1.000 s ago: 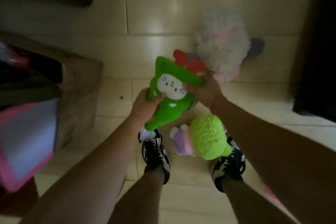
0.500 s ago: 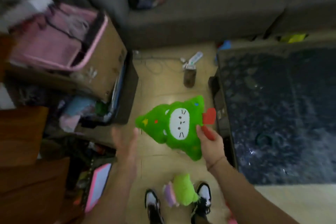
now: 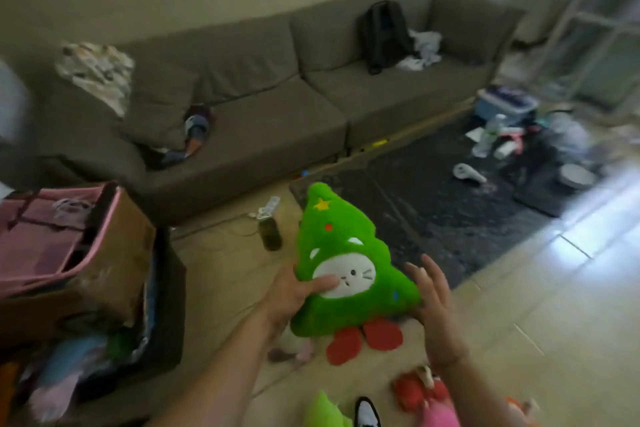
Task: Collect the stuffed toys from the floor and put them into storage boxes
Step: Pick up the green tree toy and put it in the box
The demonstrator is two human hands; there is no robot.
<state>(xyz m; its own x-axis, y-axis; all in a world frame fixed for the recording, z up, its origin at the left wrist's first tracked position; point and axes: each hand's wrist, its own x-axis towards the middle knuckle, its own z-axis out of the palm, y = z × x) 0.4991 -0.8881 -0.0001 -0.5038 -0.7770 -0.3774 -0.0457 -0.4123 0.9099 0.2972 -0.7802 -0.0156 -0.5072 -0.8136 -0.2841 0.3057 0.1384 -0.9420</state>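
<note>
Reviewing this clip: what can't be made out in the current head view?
- Box contents: motion blur and its pink liner hide them.
- Toys at the bottom edge: cut off by the frame.
- Right hand: its palm lies behind the tree toy; contact unclear.
- Table clutter: blurred, too small.

Green tree plush [image 3: 346, 253] upright between left hand [image 3: 294, 291] and right hand [image 3: 433, 302].

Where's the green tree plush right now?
Centre of the head view, the green tree plush is upright, off the floor, between the left hand and right hand.
</note>
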